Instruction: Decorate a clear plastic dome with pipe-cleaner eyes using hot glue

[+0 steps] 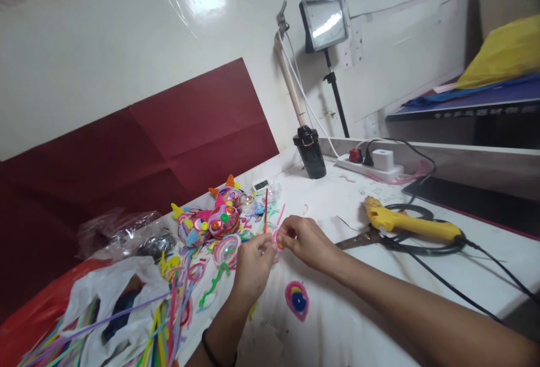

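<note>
My left hand point(255, 260) and my right hand point(304, 242) meet over the white table, fingers pinched on a small pink pipe-cleaner piece point(276, 238). Its exact shape is partly hidden by the fingertips. Nearer to me on the table lies a flat eye-shaped piece point(297, 300) with a pink rim, yellow arc and dark blue centre. Left of my left hand are a pink ringed piece point(226, 251) and a wavy green strip point(215, 284). Colourful decorated balls point(223, 218) sit behind them.
A yellow glue gun point(409, 223) with black cable and dark scissors point(358, 240) lie at right. Pipe cleaners point(162, 327) spread over a white bag at left. Behind stand a black cup point(311, 156), power strip point(371, 168) and lamp point(324, 23).
</note>
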### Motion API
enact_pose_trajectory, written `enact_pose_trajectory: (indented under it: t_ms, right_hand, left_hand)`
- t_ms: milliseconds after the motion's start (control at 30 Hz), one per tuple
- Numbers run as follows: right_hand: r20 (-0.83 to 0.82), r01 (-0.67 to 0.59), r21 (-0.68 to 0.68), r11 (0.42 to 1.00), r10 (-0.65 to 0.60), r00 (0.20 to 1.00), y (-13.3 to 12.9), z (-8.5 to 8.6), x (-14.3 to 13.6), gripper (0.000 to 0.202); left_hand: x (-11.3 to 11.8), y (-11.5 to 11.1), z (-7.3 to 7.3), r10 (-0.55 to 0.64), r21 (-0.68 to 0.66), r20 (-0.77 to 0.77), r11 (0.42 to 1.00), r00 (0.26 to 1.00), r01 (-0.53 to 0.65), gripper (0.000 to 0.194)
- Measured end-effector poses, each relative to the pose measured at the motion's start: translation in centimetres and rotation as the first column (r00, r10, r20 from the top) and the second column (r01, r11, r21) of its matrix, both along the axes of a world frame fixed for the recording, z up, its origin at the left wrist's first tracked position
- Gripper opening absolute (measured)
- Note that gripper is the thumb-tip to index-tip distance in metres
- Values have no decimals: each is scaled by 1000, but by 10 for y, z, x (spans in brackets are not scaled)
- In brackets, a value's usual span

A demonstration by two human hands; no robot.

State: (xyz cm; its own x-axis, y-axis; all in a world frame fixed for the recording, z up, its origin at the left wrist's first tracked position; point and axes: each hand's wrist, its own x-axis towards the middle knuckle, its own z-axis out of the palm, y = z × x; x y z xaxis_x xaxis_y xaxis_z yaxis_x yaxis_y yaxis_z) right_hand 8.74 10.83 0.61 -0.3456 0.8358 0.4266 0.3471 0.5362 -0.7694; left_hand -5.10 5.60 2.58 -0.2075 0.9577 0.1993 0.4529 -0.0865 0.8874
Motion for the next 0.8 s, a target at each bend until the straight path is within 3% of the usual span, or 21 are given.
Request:
enact_pose_trajectory:
  t_ms: [800]
  right_hand:
    - [14,-2,10,1000,2,1000,-4,-2,-1,15]
  left_hand:
    - [-3,2,-9,47,48,-80,998,996,-43,22]
